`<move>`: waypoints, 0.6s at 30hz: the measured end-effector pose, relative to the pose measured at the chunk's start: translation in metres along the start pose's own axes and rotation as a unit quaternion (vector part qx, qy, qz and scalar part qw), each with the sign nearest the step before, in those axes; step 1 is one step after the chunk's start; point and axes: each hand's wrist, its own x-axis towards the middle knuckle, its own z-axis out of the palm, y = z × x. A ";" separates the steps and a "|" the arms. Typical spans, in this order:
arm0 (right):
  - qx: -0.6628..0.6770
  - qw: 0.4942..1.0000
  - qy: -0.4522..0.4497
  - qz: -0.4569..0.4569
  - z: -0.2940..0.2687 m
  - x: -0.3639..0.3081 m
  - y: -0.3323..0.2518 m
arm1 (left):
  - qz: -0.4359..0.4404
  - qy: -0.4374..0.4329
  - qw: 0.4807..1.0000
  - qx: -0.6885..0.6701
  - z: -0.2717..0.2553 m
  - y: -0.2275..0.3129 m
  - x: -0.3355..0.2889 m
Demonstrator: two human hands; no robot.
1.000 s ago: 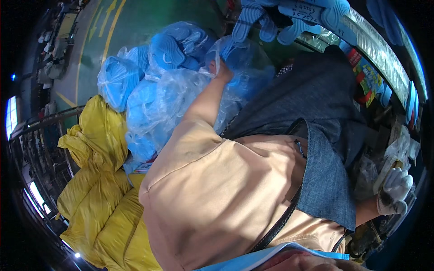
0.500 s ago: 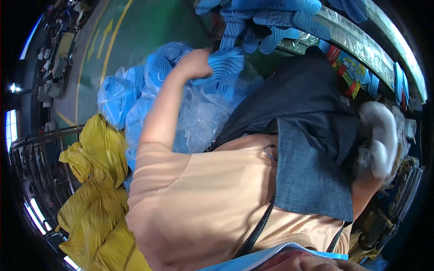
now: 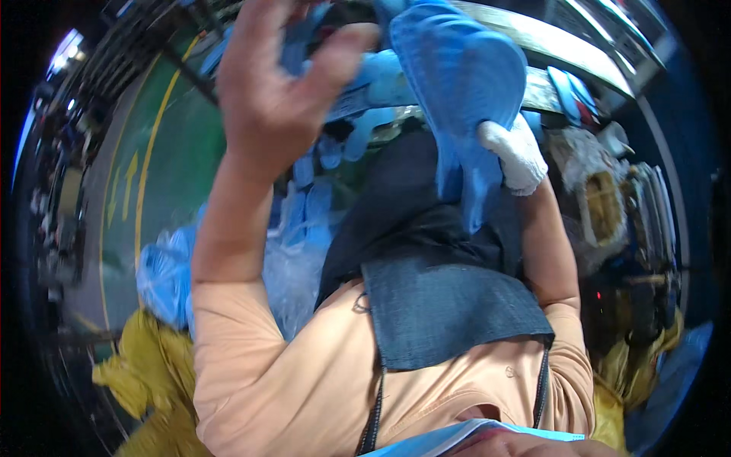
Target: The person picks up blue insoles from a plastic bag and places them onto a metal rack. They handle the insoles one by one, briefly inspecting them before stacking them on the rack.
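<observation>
Green floor (image 3: 171,145) down the left, yellow lines tracing its edge, yellow bags (image 3: 148,373) bulging by its near end! Left hand (image 3: 270,99) up, bare, thumb spread, fingertips cut off by the view; there's a gap across to the white-gloved right hand (image 3: 518,156), clamped on blue sole-shaped pieces (image 3: 464,84): ridged, curved, hanging near the pale ledge's (image 3: 548,44) left end, above the denim apron (image 3: 449,312).

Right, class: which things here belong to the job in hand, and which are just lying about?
In the job:
- blue soles, held by the gloved right hand
- bare left hand, raised open
- probably the bagged blue pieces, left

Seemingly lying about:
- yellow sacks, lower left
- crumpled clear plastic, right
</observation>
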 end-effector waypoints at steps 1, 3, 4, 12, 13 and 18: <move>0.086 0.996 -0.003 0.008 -0.006 -0.012 -0.006 | -0.063 -0.006 0.996 -0.056 0.015 0.004 -0.007; 0.266 0.963 0.017 0.045 -0.013 -0.026 0.001 | -0.200 -0.027 0.965 -0.165 0.045 0.012 -0.036; 0.337 0.941 0.002 0.038 -0.016 -0.031 0.002 | -0.233 -0.047 0.947 -0.216 0.065 0.014 -0.044; 0.501 0.865 0.022 0.031 -0.060 -0.063 0.041 | -0.316 -0.098 0.860 -0.389 0.179 0.037 -0.033; 0.502 0.864 0.026 0.029 -0.061 -0.066 0.043 | -0.346 -0.117 0.832 -0.418 0.179 0.045 -0.026; 0.510 0.859 0.044 0.023 -0.063 -0.077 0.055 | -0.335 -0.145 0.824 -0.434 0.195 0.043 -0.026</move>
